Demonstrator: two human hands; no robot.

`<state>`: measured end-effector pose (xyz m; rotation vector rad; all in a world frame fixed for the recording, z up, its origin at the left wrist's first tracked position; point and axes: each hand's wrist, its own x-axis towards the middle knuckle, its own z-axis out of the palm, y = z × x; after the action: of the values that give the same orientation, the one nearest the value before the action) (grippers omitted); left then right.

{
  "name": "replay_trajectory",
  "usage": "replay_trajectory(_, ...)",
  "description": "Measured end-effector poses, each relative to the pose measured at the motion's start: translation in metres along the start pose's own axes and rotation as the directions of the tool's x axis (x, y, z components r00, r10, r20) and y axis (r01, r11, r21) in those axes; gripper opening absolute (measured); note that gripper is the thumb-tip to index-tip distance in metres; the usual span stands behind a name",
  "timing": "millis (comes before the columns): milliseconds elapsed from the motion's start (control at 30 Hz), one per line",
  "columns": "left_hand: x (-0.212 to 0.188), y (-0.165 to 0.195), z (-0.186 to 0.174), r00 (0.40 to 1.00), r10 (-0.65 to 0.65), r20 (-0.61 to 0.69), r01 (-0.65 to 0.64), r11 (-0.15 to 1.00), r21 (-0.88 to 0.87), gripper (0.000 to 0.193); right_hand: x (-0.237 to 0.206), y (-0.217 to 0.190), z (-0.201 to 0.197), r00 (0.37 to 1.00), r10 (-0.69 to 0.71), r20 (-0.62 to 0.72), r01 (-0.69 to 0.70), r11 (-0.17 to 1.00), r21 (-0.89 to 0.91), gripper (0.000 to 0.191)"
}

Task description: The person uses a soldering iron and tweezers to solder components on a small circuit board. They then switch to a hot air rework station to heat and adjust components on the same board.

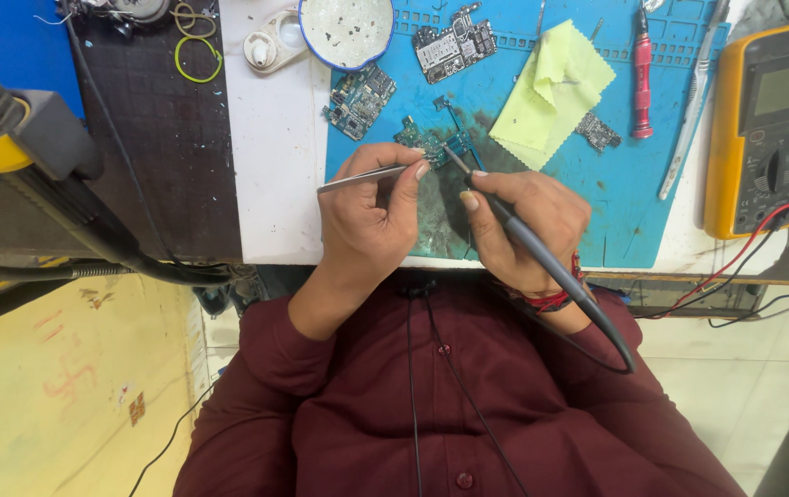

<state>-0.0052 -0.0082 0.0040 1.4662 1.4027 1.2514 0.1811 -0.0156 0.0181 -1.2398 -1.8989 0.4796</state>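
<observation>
My left hand (pixel 371 213) pinches a pair of metal tweezers (pixel 358 179), their tips pointing right at a small green circuit board (pixel 424 140) on the blue work mat (pixel 634 202). My right hand (pixel 523 225) grips a grey soldering iron (pixel 528 241) like a pen, its tip resting on the same board. The iron's cable runs back over my wrist and dark red sleeve.
On the mat lie two more circuit boards (pixel 360 99) (pixel 455 41), a yellow-green cloth (pixel 556 90), a red screwdriver (pixel 642 74) and a small chip board (pixel 598 131). A white dish (pixel 347 29) sits at the mat's top. A yellow multimeter (pixel 767 129) stands right. A yellow-and-black hot-air handle (pixel 17 138) hangs left.
</observation>
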Motion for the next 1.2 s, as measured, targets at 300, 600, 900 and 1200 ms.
replay_trajectory(300,0.0005,-0.0010,0.0003,1.000,0.003,0.002,-0.003,1.000,0.006,0.007,0.0001,-0.0006,-0.0001,1.000,0.009,-0.008,-0.009,1.000,-0.010,0.015)
replay_trajectory(600,0.0000,-0.0009,0.0000,1.000,-0.002,0.003,0.002,1.000,0.005,0.008,0.0000,-0.0003,0.0001,1.000,0.018,-0.014,-0.018,1.000,-0.008,0.015)
replay_trajectory(900,-0.0005,-0.0011,0.0003,1.000,-0.007,0.002,0.007,1.000,-0.014,0.007,-0.0004,-0.0018,-0.0005,1.000,0.021,0.002,-0.021,1.000,-0.012,0.015)
replay_trajectory(1200,-0.0013,-0.0015,0.0008,1.000,-0.006,0.001,0.006,1.000,-0.022,0.008,-0.0002,-0.0014,0.0002,1.000,0.013,-0.014,-0.013,1.000,-0.009,0.015)
